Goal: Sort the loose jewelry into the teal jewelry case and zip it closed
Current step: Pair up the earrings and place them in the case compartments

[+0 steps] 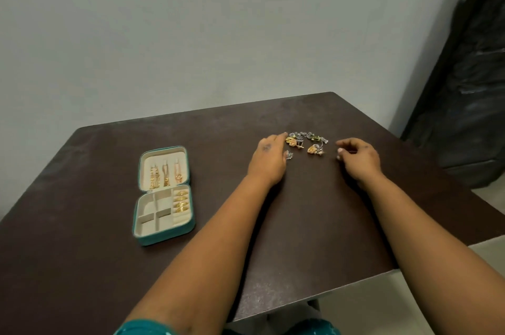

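Nearest the camera, both forearms reach out over the dark table (314,225), and a bit of teal sleeve (142,328) shows at the bottom edge.

Left of the arms the teal case (164,195) lies open flat. Its lower tray (149,218) has bare compartments, with gold rings (181,200) lined up in the roll at its right. Chains and drops hang in the lid (164,168), which could swing loose or tangle when the case is folded shut, and a chain caught at the edge would likely jam the zip.

Farther out, the left hand (269,161) rests palm down, fingers straight and close together, its tips at the left edge of the pile. A small silvery piece (289,155) sits right against its thumb side, so a sweep of that hand could flick it away across the table.

The right hand (358,157) hovers just right of the pile, fingers loosely curled; I cannot tell whether they pinch anything.

Between the hands lies the loose jewelry (307,142), a cluster of gold and silvery pieces lying close together, seemingly interlocked. Lifting one could drag others along and drop them on the way to the case, which stands well apart to the left. The pile also lies towards the far side of the table, so a push from the near side could send pieces towards the edge.
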